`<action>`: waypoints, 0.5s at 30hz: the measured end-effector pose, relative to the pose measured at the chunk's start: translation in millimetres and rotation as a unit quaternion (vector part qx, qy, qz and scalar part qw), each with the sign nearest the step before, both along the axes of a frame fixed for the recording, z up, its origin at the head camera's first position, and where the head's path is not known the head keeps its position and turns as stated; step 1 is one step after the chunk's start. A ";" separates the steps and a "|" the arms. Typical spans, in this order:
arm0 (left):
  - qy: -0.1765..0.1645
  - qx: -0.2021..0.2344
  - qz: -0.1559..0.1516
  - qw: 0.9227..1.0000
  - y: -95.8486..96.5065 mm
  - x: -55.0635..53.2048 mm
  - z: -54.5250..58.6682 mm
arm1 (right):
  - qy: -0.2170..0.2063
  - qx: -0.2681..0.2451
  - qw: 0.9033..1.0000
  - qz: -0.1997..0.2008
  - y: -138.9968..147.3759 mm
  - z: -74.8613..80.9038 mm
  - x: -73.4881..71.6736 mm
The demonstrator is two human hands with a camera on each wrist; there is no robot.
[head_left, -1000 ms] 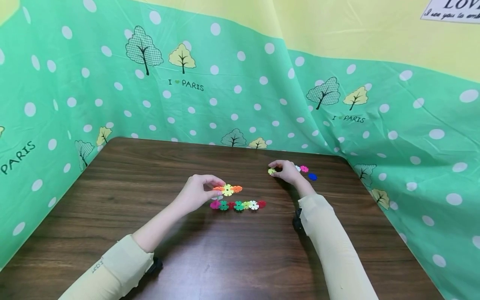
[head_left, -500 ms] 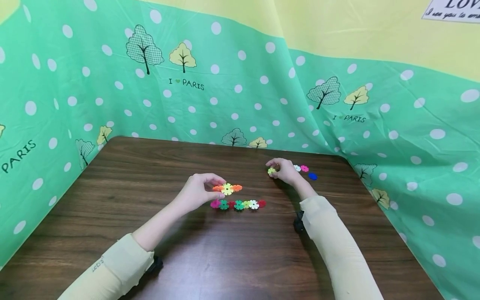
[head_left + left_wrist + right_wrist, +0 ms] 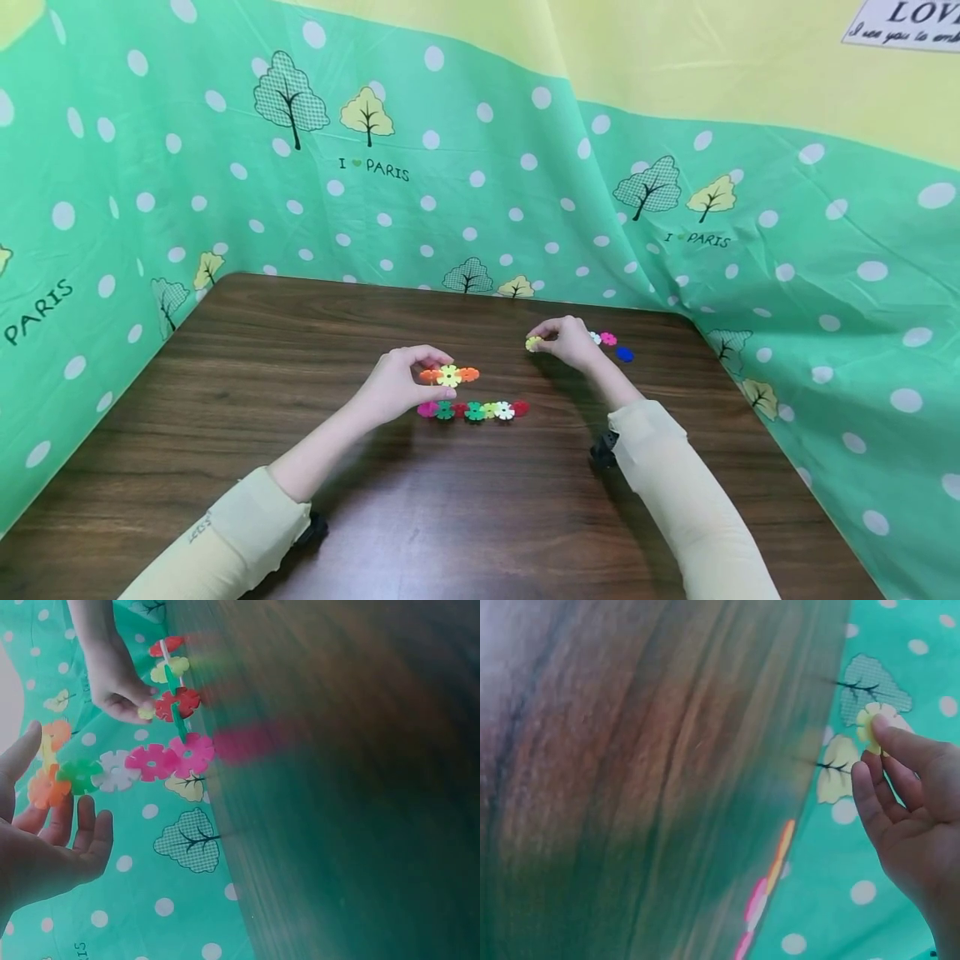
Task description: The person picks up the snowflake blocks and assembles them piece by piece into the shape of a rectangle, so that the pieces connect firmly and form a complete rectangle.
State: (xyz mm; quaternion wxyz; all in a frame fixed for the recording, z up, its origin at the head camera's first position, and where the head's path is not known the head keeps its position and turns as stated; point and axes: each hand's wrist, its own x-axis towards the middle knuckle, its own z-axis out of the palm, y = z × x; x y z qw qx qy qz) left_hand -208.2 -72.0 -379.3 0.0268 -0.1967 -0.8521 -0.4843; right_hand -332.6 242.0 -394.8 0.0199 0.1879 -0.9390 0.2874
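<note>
My left hand (image 3: 390, 387) grips the top of a built figure made of plastic flower-shaped interlocking discs. An orange disc (image 3: 49, 786) lies between its thumb and fingers, and a yellow disc (image 3: 448, 376) faces forward beside it. Below, a green disc (image 3: 79, 777), a white one and pink ones form a stem down to a base row (image 3: 474, 411) of pink, green, red, yellow and white discs on the table. My right hand (image 3: 572, 342) pinches a single yellow flower disc (image 3: 867, 729) between thumb and fingertips, above the table's back right part.
Behind the right hand lie loose discs: a pink one (image 3: 608, 339), a white one (image 3: 595, 337) and a blue one (image 3: 625, 354). The brown wooden table (image 3: 480, 517) meets a green dotted curtain (image 3: 480, 200) at the back and sides.
My right hand has drawn slightly left with the yellow disc, away from the loose discs. The left hand and the figure it grips have shifted only slightly.
</note>
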 end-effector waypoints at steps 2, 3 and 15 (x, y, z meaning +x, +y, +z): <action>-0.003 0.000 0.002 1.000 0.2 0.2 0.4 | -0.006 -0.010 1.000 0.003 -1.3 2.8 3.7; -0.003 -0.001 0.004 1.000 0.2 0.4 0.7 | -0.009 -0.018 1.000 0.007 -2.5 4.6 5.8; 0.010 -0.004 0.016 1.000 2.0 0.4 0.4 | -0.044 -0.127 0.989 0.053 -24.9 30.0 36.4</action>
